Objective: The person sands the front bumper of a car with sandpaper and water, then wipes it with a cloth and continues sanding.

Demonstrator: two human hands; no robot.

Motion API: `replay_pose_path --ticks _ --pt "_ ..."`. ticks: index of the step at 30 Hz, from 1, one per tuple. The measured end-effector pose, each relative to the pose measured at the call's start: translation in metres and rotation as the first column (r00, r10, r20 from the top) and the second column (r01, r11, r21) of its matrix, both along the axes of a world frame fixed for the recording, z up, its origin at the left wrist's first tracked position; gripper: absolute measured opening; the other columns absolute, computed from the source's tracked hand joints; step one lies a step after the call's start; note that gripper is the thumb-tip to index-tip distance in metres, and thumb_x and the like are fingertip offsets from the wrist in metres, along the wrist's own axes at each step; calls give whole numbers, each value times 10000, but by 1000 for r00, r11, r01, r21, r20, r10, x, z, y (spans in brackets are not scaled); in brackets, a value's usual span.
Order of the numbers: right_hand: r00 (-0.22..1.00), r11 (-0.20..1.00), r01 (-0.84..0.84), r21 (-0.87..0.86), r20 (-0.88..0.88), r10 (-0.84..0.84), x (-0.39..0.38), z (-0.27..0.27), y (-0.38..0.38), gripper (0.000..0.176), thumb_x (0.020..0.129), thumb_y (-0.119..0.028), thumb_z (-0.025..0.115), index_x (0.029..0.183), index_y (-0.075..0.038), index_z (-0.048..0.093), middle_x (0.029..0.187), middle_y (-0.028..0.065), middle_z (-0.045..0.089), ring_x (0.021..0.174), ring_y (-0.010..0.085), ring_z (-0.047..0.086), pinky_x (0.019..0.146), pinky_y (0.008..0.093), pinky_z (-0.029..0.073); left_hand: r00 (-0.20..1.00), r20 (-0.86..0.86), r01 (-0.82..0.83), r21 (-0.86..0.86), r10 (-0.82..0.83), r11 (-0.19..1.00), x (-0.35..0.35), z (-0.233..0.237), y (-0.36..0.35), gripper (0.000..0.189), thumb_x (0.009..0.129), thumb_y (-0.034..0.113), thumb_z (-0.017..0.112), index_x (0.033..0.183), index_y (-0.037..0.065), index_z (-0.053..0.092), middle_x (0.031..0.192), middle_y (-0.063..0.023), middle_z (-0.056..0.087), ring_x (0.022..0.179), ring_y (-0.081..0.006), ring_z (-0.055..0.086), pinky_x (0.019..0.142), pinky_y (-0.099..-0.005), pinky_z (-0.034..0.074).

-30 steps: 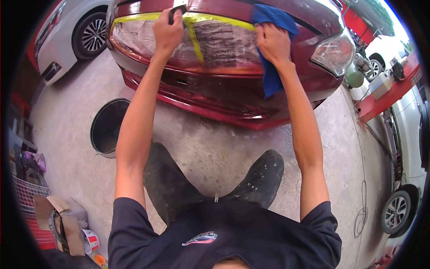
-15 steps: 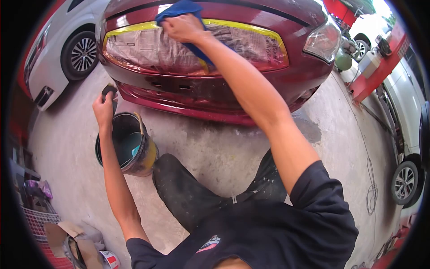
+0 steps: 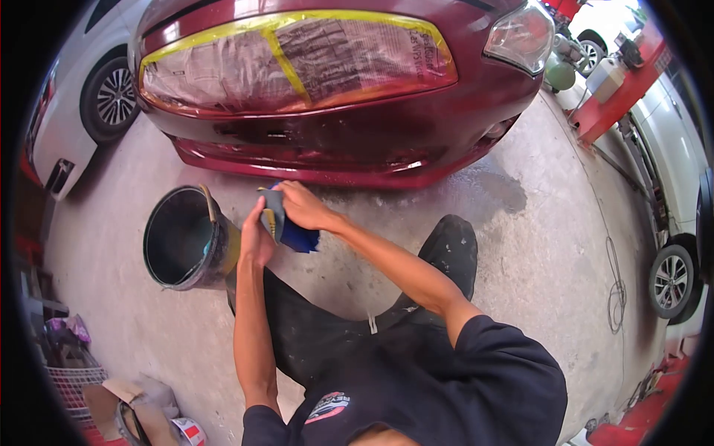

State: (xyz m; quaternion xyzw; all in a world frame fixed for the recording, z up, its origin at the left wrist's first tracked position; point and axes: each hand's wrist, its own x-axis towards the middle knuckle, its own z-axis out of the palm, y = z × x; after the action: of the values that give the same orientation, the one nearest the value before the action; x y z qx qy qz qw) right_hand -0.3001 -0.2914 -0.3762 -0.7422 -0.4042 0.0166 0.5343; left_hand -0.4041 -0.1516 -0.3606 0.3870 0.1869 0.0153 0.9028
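Observation:
My left hand (image 3: 256, 236) grips a folded sheet of sandpaper (image 3: 271, 201), grey on the face with a yellowish-brown back showing. Right beside it, my right hand (image 3: 303, 207) is closed on a blue cloth (image 3: 299, 237) that hangs below the fingers. The two hands meet in front of the bumper, above the floor, so some fingers are hidden. Beyond them is the dark red car bumper (image 3: 327, 152), its grille opening covered with newspaper (image 3: 216, 73) and yellow masking tape (image 3: 286, 65). To the left of my hands stands a black bucket (image 3: 155, 256) with liquid inside.
White cars stand at both sides, with a wheel (image 3: 113, 100) at left and another wheel (image 3: 671, 282) at right. A red lift post (image 3: 613, 100) rises at right. A cable (image 3: 616, 290) lies on the concrete, and a cardboard box (image 3: 111, 401) sits at lower left.
My right hand has come down from the bumper's taped newspaper with the blue cloth. My left hand has moved right, from above the bucket, to meet it.

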Motion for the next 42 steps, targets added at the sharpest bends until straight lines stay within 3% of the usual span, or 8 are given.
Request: replay_pose_path --ticks 5,8,13,16,25,35,39,42 --pt "940 972 127 -199 -289 -182 -2 31 -110 370 900 -299 712 773 45 669 611 234 506 499 244 559 549 408 424 982 -77 188 381 -172 905 8 33 -71 426 1093 369 589 1258 3 729 1158 -55 747 1057 -136 686 962 -283 511" --pt "831 911 408 -54 -392 -395 15 12 -156 482 967 -462 732 809 -7 728 620 36 635 591 118 553 597 337 467 963 -234 225 443 -130 868 22 15 -81 378 1083 355 618 1037 16 780 956 -40 766 823 -107 690 764 -271 536" --pt "860 988 -124 92 -486 154 20 0 -194 434 908 -364 867 1141 -49 682 848 -47 620 801 36 567 677 235 434 890 -368 456 747 -270 483 41 1 -121 469 1089 462 603 826 95 731 815 40 663 707 -50 553 606 -278 434" --pt "864 993 -63 102 -493 105 19 8 -207 462 835 -273 941 1150 -48 689 829 -55 604 773 20 555 679 222 440 930 -308 359 647 -200 673 48 26 -154 469 1093 457 604 851 71 716 758 42 658 626 -35 549 559 -256 440" --pt "559 896 -168 412 -709 431 41 16 -240 356 978 -104 768 1306 12 694 1088 23 746 957 88 677 904 268 543 952 -244 301 622 -187 723 58 72 -192 530 1116 528 500 1109 42 713 933 -20 704 811 -92 656 734 -241 538" --pt "344 800 290 525 -838 424 25 3 -230 319 1087 -290 640 1314 -65 659 1096 5 714 952 87 683 768 254 561 963 -11 234 531 -270 814 49 71 -175 188 1035 202 713 1141 47 694 1027 -25 737 929 -95 698 852 -248 565" --pt "368 675 278 683 -725 582 15 -15 -213 176 1123 -248 563 1162 -95 640 1009 -6 653 890 89 649 785 280 552 979 -15 -121 758 203 641 44 -19 -183 325 1048 289 702 1286 69 686 1238 -72 713 1170 -161 647 1028 -315 496" --pt "313 726 278 629 -774 551 4 -17 -199 104 1115 -155 531 1111 -127 631 1024 -41 623 948 72 645 824 283 535 979 -202 43 146 -13 988 25 -43 -226 738 1055 693 411 1519 133 539 1516 -80 584 1400 -275 532 1170 -480 419"
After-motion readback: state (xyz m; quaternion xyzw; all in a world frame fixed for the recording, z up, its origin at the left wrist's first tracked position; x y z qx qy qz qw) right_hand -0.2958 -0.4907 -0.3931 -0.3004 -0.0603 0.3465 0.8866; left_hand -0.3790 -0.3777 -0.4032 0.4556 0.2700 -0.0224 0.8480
